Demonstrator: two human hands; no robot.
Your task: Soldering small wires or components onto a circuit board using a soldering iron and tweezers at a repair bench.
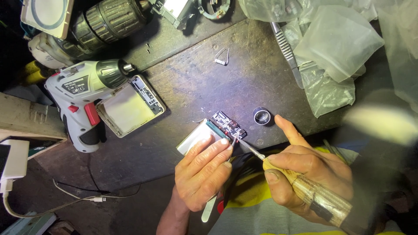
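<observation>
Two hands: left hand (202,172), right hand (305,169). One soldering iron (320,200), one circuit board (228,124), one flat battery (198,135), one cordless drill (82,98), one metal ring (261,115).

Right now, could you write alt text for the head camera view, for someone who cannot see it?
The right hand holds a soldering iron with a taped wooden handle, its tip at a small dark circuit board on a silver flat battery pack, which the left hand steadies. A grey cordless drill and an open white plastic case lie on the dark workbench.
</observation>
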